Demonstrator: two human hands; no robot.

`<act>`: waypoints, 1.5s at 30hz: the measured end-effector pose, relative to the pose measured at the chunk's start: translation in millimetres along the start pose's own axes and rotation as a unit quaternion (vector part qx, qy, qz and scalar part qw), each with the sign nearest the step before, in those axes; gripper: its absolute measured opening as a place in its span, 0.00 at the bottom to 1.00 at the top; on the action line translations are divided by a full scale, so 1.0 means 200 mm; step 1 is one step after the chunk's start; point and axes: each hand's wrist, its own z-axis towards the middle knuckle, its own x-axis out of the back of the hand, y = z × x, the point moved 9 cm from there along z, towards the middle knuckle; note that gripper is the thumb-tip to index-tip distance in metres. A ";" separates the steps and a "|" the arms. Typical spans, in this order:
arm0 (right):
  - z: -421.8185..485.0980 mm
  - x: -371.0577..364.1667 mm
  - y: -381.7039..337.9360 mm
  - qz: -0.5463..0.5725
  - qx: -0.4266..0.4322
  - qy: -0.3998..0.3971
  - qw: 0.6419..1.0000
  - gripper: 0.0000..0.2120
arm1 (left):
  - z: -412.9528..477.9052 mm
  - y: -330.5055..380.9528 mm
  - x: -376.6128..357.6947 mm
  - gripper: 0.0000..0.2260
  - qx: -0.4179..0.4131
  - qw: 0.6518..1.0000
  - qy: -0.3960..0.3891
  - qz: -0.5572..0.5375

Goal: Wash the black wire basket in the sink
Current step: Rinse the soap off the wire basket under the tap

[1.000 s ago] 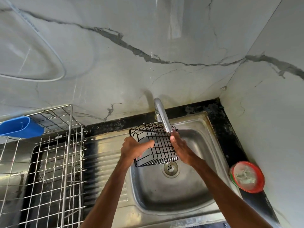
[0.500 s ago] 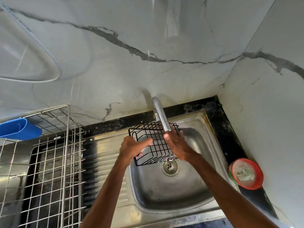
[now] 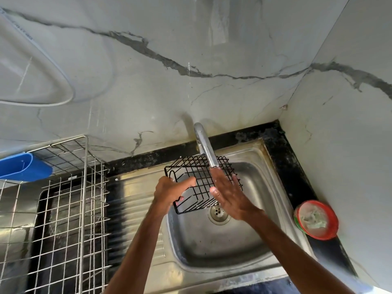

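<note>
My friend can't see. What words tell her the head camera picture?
A left hand grips a black wire basket over a steel sink, under the tap, while the right hand lies flat and open against its side. A silver wire rack stands on the left, a red tub on the right.

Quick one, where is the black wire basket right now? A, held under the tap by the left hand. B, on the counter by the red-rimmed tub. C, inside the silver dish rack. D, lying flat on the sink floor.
A: the left hand grips the black wire basket by its left edge, up off the sink floor and just below the tap, with the right hand open against its wires.
</note>
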 end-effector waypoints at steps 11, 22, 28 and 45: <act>-0.14 0.00 -0.40 -0.077 0.141 0.001 0.987 0.34 | -0.03 -0.09 -0.03 0.23 0.041 0.994 -0.023 -0.097; -0.11 0.01 0.04 -0.118 0.010 -0.031 0.992 0.38 | -0.04 -0.15 -0.03 0.26 0.062 0.989 -0.037 -0.132; -0.25 -0.05 -0.45 -0.067 0.171 -0.027 0.983 0.36 | -0.06 -0.18 -0.06 0.26 0.078 0.984 -0.039 -0.154; 0.23 0.11 0.11 0.686 -0.243 0.009 0.686 0.16 | -0.08 -0.22 -0.05 0.28 0.091 0.976 -0.050 -0.192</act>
